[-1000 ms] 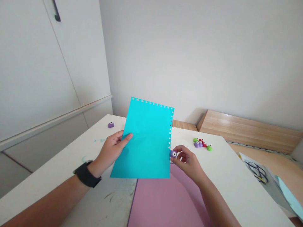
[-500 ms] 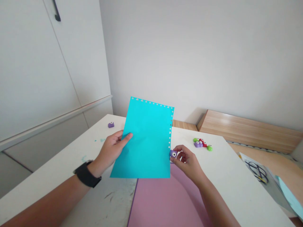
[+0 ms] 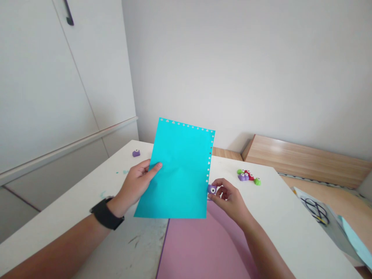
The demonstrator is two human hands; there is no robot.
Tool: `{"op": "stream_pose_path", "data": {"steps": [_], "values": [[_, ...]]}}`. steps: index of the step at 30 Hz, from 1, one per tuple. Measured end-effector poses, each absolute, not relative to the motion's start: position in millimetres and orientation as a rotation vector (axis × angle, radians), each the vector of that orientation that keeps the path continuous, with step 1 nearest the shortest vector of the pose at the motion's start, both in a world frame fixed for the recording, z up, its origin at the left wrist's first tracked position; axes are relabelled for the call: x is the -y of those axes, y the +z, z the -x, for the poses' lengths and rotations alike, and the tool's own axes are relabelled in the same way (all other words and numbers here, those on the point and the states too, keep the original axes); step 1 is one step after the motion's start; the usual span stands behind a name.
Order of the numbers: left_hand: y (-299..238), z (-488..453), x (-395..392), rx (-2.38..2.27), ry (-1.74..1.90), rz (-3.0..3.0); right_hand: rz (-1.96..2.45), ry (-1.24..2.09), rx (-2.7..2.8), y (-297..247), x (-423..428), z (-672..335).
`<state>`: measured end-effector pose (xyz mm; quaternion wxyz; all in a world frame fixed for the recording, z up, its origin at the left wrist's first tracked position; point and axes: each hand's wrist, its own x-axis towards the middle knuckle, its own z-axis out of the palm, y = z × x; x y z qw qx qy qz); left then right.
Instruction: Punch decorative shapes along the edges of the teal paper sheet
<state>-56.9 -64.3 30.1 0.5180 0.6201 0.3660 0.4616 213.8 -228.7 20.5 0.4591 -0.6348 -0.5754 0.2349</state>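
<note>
A bright turquoise sheet of paper (image 3: 180,174) is held up over the table, with small punched shapes along its top edge and down the upper part of its right edge. My left hand (image 3: 139,180) grips the sheet's left side, thumb on the front and fingers behind. Between the thumb and fingers of my right hand (image 3: 228,195) is a small purple craft punch (image 3: 212,189) with a star mark on its white round button. The punch sits at the paper's right edge, below the lowest hole. Whether the paper is inside its slot I cannot tell.
On the white table (image 3: 279,217) lie a pink sheet (image 3: 197,248), a lone purple punch (image 3: 136,153) at the far left, and a cluster of punches (image 3: 247,176) in green, red and purple at right. A cable (image 3: 315,211) lies beyond the right edge.
The paper has tilted slightly, its lower edge shifting a little left. My right hand and the punch have moved slightly left with it. Both grips stay the same.
</note>
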Motion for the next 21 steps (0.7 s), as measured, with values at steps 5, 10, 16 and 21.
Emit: {"op": "stream_pose_path", "data": {"steps": [5,10,16,21], "values": [[28.3,56.4,63.5,-0.864,1.092,-1.48,1.553,0.579,1.412,20.9,229.0,-212.8],[26.1,56.0,62.2,-0.824,1.072,-1.422,1.549,0.579,1.384,19.2,228.7,-211.1],[26.4,56.3,63.0,-0.811,1.065,-1.425,1.544,0.576,1.341,17.6,228.4,-207.4],[25.9,56.7,62.9,-0.831,1.079,-1.471,1.546,0.59,1.347,14.7,227.5,-205.5]]}}
